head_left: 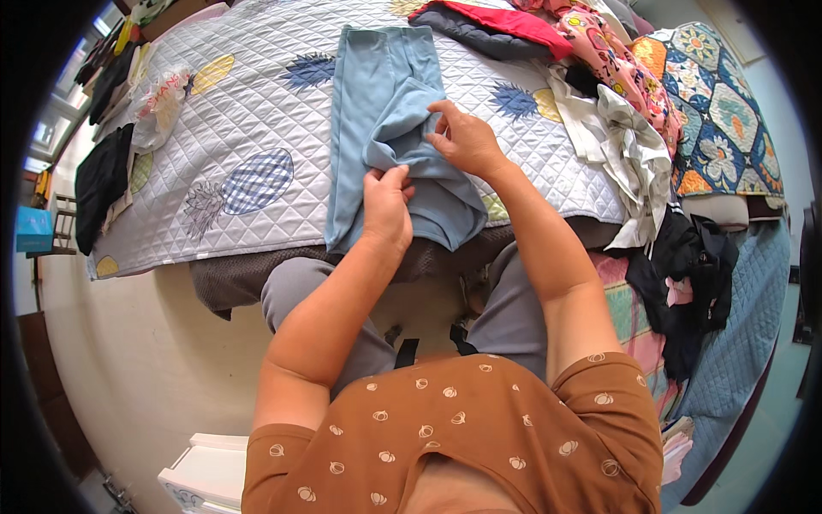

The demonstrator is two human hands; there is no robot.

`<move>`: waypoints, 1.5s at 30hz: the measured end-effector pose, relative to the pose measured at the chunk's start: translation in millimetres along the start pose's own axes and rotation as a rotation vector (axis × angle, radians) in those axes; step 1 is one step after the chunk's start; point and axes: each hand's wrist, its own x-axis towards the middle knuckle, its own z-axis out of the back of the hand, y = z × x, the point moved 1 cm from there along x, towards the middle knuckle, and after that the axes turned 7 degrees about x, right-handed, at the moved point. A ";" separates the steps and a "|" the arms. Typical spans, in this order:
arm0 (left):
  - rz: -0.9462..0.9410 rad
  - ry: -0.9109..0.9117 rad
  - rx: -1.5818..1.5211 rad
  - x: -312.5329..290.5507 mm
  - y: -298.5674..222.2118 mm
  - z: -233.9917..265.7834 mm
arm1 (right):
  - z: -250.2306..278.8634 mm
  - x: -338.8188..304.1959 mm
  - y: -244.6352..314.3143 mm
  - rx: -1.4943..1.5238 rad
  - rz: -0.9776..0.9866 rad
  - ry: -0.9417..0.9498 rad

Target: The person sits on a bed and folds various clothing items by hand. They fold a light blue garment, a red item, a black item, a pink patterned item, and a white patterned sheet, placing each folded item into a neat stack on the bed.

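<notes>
A light blue garment (364, 111) lies lengthwise at the front of the bed, its far end flat and its near part bunched into folds. My left hand (390, 206) is closed, pinching a fold of the fabric near the middle. Just beyond it, to the right, my right hand (467, 144) is at the garment's right edge. Its thumb and forefinger are apart, with the fingertips at the cloth. The near hem of the garment hangs at the bed's front edge.
A white quilted bedspread (257, 111) with pineapple prints covers the bed. At the right lie a red and dark garment (488, 30), pink printed cloth (612, 64), white clothing (638, 137) and black clothing (685, 283). A plastic bag (163, 107) and black cloth (103, 180) lie left.
</notes>
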 end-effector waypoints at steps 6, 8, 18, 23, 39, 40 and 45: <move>0.022 0.087 -0.026 10.0 -18.4 15.0 | 3.3 -77.6 35.8 -0.280 0.001 0.281; 0.028 0.073 -0.021 15.7 -21.7 13.1 | 4.3 -92.3 43.1 -0.257 -0.018 0.181; -0.276 0.030 0.244 33.7 -36.1 0.9 | -7.3 -123.1 32.4 -0.317 0.002 -0.076; -0.187 -0.042 0.237 38.9 -34.6 11.1 | -6.2 -136.7 57.6 -0.499 -0.016 0.258; 0.016 0.302 -0.230 44.2 -63.6 11.9 | -25.2 -73.0 47.8 -0.184 0.036 0.043; 0.012 0.315 -0.255 46.4 -67.4 14.2 | -26.1 -74.1 48.8 -0.224 0.039 0.044; -0.136 0.236 -0.306 51.2 -85.0 17.2 | -28.5 -80.3 44.3 -0.264 0.016 0.157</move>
